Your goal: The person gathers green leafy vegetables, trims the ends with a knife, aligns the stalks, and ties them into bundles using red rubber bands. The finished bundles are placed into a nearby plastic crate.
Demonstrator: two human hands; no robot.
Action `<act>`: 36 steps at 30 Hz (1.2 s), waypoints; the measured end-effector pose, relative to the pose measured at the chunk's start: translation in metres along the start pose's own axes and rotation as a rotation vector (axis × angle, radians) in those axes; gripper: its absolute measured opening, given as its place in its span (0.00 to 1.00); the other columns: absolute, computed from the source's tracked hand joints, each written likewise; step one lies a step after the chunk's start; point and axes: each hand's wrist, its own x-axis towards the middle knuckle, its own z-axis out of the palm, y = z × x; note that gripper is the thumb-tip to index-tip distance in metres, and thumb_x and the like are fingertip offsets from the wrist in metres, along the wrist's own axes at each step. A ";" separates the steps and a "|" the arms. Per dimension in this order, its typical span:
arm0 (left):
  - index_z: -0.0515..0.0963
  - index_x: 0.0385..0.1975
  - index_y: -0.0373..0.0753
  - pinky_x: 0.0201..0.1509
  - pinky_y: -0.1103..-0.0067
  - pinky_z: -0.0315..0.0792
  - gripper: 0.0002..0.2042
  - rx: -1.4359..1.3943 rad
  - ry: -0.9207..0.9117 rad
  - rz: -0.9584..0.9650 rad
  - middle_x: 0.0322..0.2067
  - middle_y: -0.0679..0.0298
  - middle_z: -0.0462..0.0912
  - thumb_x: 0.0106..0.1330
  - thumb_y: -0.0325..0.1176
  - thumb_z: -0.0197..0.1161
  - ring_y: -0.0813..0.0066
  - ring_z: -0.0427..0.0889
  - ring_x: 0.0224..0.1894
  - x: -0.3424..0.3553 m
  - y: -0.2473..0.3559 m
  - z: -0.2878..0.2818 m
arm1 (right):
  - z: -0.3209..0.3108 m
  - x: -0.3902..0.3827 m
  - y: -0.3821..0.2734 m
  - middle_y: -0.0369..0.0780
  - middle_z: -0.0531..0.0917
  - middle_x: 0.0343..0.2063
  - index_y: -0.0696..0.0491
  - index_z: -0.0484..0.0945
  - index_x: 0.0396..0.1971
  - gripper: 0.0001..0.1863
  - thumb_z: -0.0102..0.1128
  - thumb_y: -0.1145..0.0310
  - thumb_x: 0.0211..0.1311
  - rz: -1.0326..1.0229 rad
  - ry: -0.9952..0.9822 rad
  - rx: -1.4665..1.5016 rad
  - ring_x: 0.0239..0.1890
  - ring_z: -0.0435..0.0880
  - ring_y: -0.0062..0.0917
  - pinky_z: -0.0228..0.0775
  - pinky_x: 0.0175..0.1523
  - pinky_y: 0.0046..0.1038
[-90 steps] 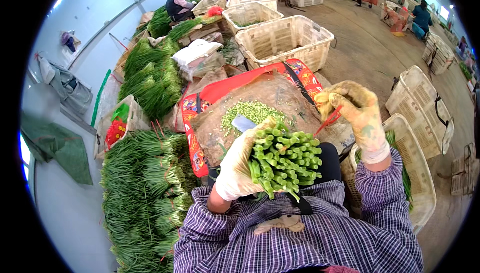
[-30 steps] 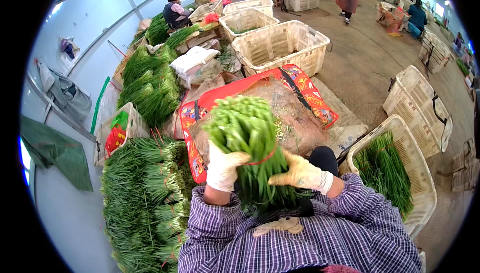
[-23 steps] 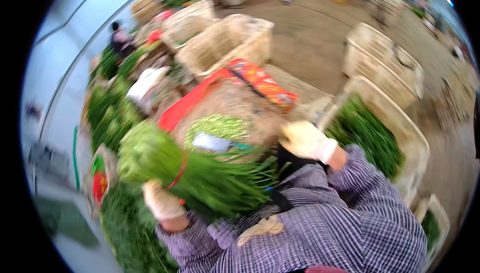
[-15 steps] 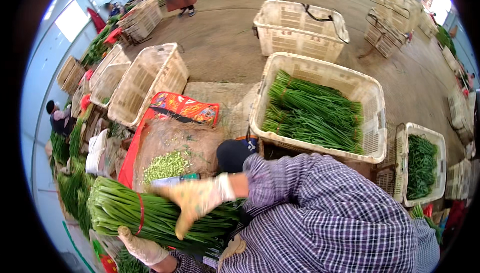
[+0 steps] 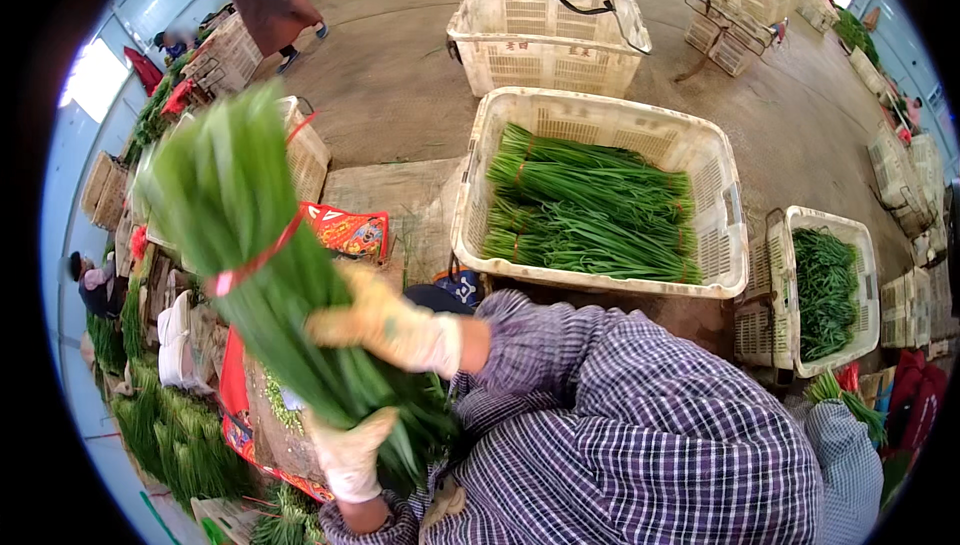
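Note:
A thick bunch of garlic chives, tied with a red band, is raised at a slant in front of me, its cut ends up and to the left, blurred by motion. My right hand, in a stained pale glove, is closed around its upper right side below the band. Lower down, my left hand, also gloved, grips the bunch near its leafy end. Beneath it, a work surface with chopped pale trimmings is mostly hidden by the leaves.
A white plastic crate holding tied chive bunches stands ahead to the right. Behind it is another crate; a smaller crate of greens sits at far right. Loose chives lie at lower left. A person in a brown apron stands beyond.
The bunch has been lifted and tipped from lying nearly level to a steep slant. My right hand, which was spread over it, has closed on it. The view has shifted somewhat.

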 end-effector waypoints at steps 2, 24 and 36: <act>0.62 0.57 0.29 0.54 0.75 0.71 0.46 0.087 -0.222 -0.243 0.50 0.57 0.74 0.35 0.31 0.82 0.69 0.76 0.48 0.005 -0.012 0.015 | -0.040 -0.009 -0.030 0.39 0.76 0.47 0.60 0.64 0.57 0.27 0.57 0.67 0.59 -0.248 0.020 -0.304 0.47 0.73 0.23 0.66 0.55 0.26; 0.70 0.52 0.29 0.55 0.76 0.72 0.24 0.042 -0.022 -0.451 0.46 0.56 0.78 0.53 0.19 0.67 0.70 0.77 0.49 0.017 -0.106 -0.036 | -0.374 -0.089 -0.035 0.50 0.81 0.38 0.59 0.73 0.44 0.35 0.70 0.50 0.39 0.485 0.567 -1.883 0.42 0.80 0.40 0.72 0.49 0.33; 0.72 0.49 0.29 0.54 0.76 0.71 0.20 0.175 -0.056 -0.539 0.43 0.57 0.80 0.56 0.23 0.65 0.70 0.79 0.46 0.049 -0.121 -0.014 | -0.477 -0.058 0.077 0.44 0.78 0.41 0.55 0.71 0.47 0.36 0.70 0.47 0.41 0.765 0.563 -2.075 0.45 0.78 0.36 0.71 0.46 0.35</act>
